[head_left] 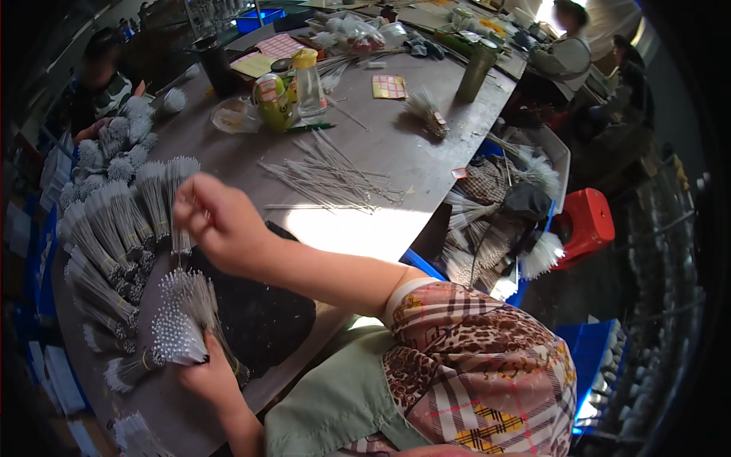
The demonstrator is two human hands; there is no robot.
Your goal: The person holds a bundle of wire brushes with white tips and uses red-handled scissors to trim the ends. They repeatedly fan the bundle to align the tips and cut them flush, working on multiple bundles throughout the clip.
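Note:
My left hand (209, 375) is closed around a thick bundle of thin wire brushes (179, 331), whose pale tips fan out toward the left. Above it, my right hand (221, 221) has its fingers curled together in a pinch. A thin wire-like line shows between those fingers and the bundle, but what they grip is too small to make out. Many tied bundles of wire brushes (110, 228) lie in a curved row left of both hands. Under my right forearm is a dark mat (266, 320). Loose thin wire brushes (331, 171) are scattered beyond the right forearm.
Farther back on the table (411, 164) stand a clear bottle (308, 91), a green container (272, 107) and a dark green cylinder (477, 72). Right of the table are a crate of brushes (487, 206) and a red stool (586, 225). Other people sit at the far left and right.

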